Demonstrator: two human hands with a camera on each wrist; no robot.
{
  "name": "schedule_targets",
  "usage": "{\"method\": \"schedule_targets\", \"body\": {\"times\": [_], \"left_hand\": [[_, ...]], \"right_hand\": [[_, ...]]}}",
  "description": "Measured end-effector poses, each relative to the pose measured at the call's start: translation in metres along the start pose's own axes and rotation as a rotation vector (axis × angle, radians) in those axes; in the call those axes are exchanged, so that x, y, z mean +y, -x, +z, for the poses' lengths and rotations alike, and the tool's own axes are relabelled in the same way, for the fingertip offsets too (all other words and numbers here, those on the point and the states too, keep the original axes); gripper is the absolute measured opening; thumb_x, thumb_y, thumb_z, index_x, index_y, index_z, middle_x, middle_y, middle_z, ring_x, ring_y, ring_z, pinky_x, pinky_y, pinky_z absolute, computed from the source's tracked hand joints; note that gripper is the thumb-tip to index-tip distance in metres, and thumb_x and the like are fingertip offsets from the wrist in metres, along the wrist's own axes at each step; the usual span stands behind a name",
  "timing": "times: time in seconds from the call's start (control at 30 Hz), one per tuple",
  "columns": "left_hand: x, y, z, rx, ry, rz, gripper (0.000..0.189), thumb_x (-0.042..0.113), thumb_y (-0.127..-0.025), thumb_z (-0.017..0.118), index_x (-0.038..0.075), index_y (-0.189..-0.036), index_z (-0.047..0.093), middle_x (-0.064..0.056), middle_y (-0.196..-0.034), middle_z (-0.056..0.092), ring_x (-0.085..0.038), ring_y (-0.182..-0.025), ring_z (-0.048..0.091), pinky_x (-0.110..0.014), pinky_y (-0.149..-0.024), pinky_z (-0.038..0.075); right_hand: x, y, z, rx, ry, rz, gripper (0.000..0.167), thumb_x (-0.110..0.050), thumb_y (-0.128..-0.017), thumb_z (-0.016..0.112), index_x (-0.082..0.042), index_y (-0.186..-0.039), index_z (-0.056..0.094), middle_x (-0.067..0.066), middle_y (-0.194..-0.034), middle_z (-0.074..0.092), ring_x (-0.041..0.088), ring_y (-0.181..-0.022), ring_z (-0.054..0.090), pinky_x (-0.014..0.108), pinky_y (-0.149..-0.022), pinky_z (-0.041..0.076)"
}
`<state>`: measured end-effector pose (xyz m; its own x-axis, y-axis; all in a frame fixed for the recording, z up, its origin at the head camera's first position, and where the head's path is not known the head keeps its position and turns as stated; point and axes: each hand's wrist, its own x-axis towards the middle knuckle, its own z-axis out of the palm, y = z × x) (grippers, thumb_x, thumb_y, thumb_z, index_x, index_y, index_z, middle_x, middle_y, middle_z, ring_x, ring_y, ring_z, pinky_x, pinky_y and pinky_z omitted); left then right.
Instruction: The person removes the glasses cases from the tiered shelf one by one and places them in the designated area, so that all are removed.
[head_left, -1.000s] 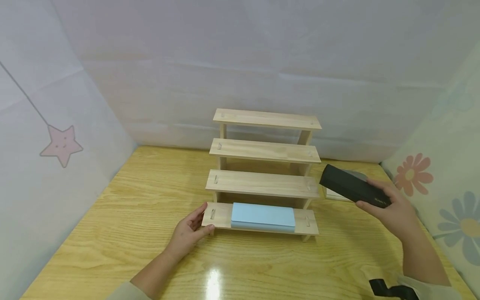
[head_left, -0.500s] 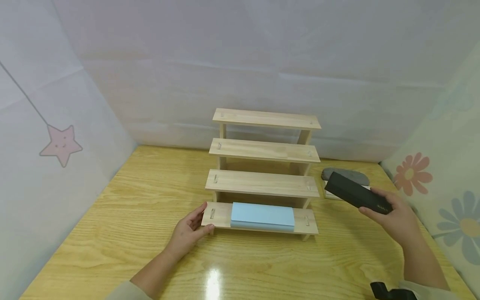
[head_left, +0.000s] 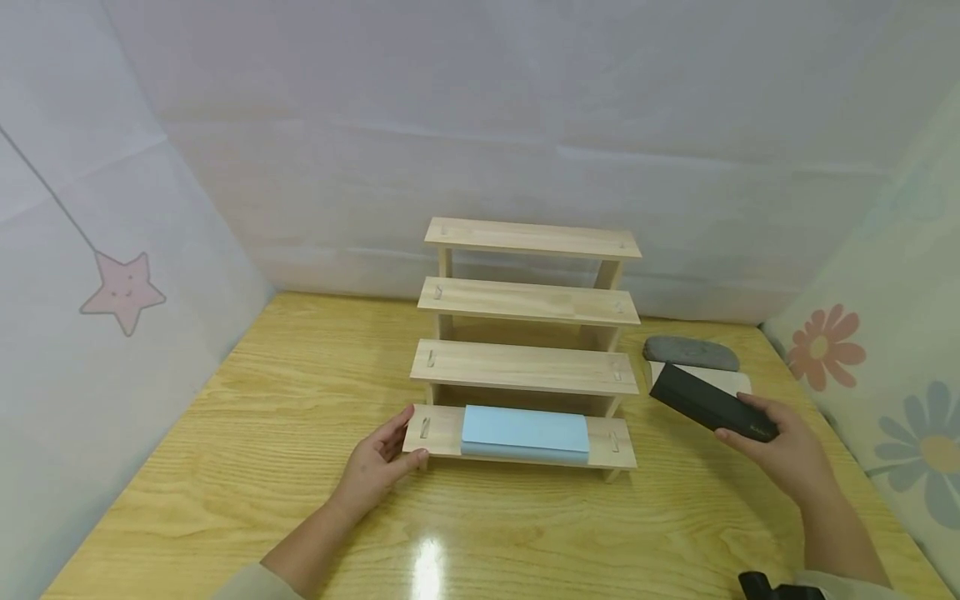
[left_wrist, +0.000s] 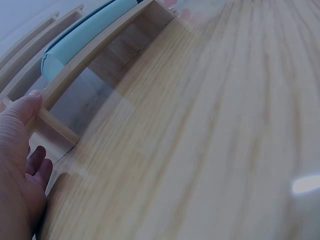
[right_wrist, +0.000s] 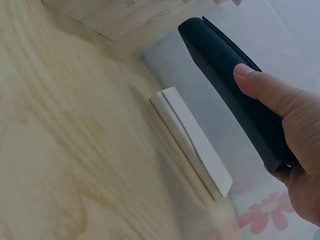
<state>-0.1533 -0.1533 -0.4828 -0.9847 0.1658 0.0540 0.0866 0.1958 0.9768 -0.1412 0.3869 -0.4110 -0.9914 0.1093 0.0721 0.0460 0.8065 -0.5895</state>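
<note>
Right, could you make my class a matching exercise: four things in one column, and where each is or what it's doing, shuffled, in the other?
1. Blue case
2. Black case
3. White case
4. Left hand

A. Gripping the bottom shelf's end
B. In the right hand
C. Lying on the bottom shelf
D. On the table, right of the stand

Pairs: 1-C, 2-B, 3-D, 4-A

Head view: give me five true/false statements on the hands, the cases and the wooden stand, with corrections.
1. The right hand holds the long black box-shaped case. True.
2. The left hand grips the stepped pale wooden stand. True.
3. The light-blue oblong case lies on the top tier. False: it lies on the lowest tier.
4. The grey rounded case is right of the stand. True.
5. The black case rests on the stand. False: it is held apart.
</note>
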Motion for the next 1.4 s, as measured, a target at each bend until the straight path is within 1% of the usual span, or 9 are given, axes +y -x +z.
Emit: {"method": "schedule_targets", "body": {"times": [0.13,0.3,0.4,0.53,0.7,0.77,0.97,1.2,1.4], "left_hand": [[-0.001,0.000,-0.001,-0.004,0.002,-0.004,0.074,0.017,-0.088,0.074,0.003,-0.150,0.036,-0.014,-0.158,0.032,-0.034,-0.143,0.034,-0.048,-0.114,0.032],[-0.001,0.000,-0.001,-0.007,0.007,-0.009,0.074,0.018,-0.088,0.074,0.004,-0.151,0.036,-0.014,-0.158,0.032,-0.034,-0.143,0.033,-0.049,-0.115,0.032],[-0.001,0.000,-0.001,-0.010,0.007,-0.010,0.074,0.018,-0.088,0.074,0.005,-0.151,0.035,-0.013,-0.158,0.031,-0.034,-0.144,0.033,-0.048,-0.115,0.032],[-0.003,0.000,-0.002,-0.010,0.008,-0.009,0.075,0.018,-0.088,0.074,0.005,-0.151,0.035,-0.013,-0.158,0.031,-0.034,-0.144,0.032,-0.048,-0.114,0.032],[-0.003,0.001,-0.002,-0.009,0.012,-0.001,0.075,0.018,-0.088,0.074,0.003,-0.151,0.035,-0.014,-0.158,0.031,-0.034,-0.144,0.032,-0.049,-0.114,0.031],[-0.003,0.001,-0.001,-0.007,0.015,0.000,0.075,0.017,-0.088,0.074,0.003,-0.151,0.035,-0.014,-0.158,0.031,-0.034,-0.144,0.032,-0.049,-0.114,0.031],[-0.002,0.001,-0.001,-0.002,0.009,0.012,0.073,0.017,-0.089,0.073,0.002,-0.150,0.036,-0.014,-0.158,0.032,-0.034,-0.143,0.033,-0.049,-0.114,0.032],[-0.002,0.000,0.000,0.002,0.009,0.033,0.072,0.014,-0.088,0.074,0.000,-0.149,0.037,-0.016,-0.157,0.033,-0.036,-0.142,0.035,-0.049,-0.113,0.033],[-0.002,0.000,0.000,0.004,0.003,0.023,0.074,0.015,-0.088,0.074,0.002,-0.150,0.037,-0.014,-0.157,0.033,-0.033,-0.142,0.036,-0.046,-0.113,0.034]], "right_hand": [[0.007,0.001,0.006,-0.007,-0.005,0.005,0.081,-0.043,-0.086,0.074,-0.001,-0.147,0.040,0.038,-0.144,0.037,0.054,-0.123,0.040,0.063,-0.087,0.040],[0.013,0.001,0.011,-0.009,0.005,0.017,0.081,-0.046,-0.087,0.072,-0.001,-0.147,0.040,0.038,-0.145,0.037,0.056,-0.124,0.039,0.065,-0.089,0.040],[0.015,0.000,0.013,-0.018,0.004,0.019,0.082,-0.047,-0.087,0.072,-0.002,-0.147,0.041,0.037,-0.144,0.038,0.056,-0.123,0.040,0.065,-0.088,0.041],[0.018,0.001,0.016,-0.052,-0.006,0.034,0.084,-0.047,-0.086,0.073,-0.002,-0.148,0.039,0.037,-0.146,0.036,0.057,-0.123,0.040,0.064,-0.088,0.041],[0.021,0.000,0.019,-0.100,0.005,0.040,0.087,-0.048,-0.087,0.072,0.000,-0.149,0.036,0.038,-0.148,0.032,0.059,-0.125,0.037,0.068,-0.092,0.039],[0.022,-0.001,0.020,-0.106,0.017,0.046,0.088,-0.049,-0.087,0.071,0.000,-0.150,0.035,0.039,-0.147,0.032,0.059,-0.125,0.037,0.069,-0.093,0.039],[0.027,-0.001,0.023,-0.104,0.027,0.058,0.088,-0.051,-0.086,0.070,0.000,-0.149,0.036,0.039,-0.147,0.032,0.060,-0.126,0.036,0.070,-0.094,0.037],[0.031,-0.002,0.028,-0.123,0.023,0.063,0.090,-0.053,-0.085,0.071,0.000,-0.149,0.036,0.038,-0.147,0.033,0.059,-0.128,0.035,0.069,-0.095,0.037],[0.035,-0.002,0.032,-0.111,0.032,0.053,0.089,-0.052,-0.084,0.072,0.000,-0.148,0.038,0.038,-0.146,0.035,0.059,-0.127,0.036,0.069,-0.095,0.037]]}}
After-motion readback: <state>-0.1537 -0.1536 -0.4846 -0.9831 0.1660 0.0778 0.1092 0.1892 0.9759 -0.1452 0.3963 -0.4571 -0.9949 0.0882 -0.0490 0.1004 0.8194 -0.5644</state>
